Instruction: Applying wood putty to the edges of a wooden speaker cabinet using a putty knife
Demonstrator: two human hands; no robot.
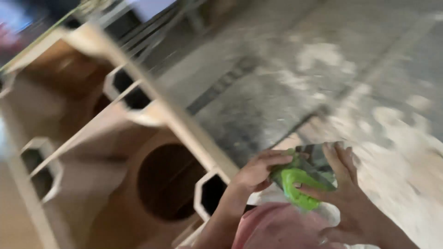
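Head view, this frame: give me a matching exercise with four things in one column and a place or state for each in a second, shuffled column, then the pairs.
Things:
1. green tool
2. wooden cabinet
3. round cutout
4. floor

Places or states:
A. takes up the left of the picture, pale edges, hexagonal openings at the corners
B. held between the left hand and the right hand
C. grey, patched with pale dust, upper right
D. dark opening in the cabinet's brown panel

Pairs: 1-B, 2-A, 3-D, 4-C
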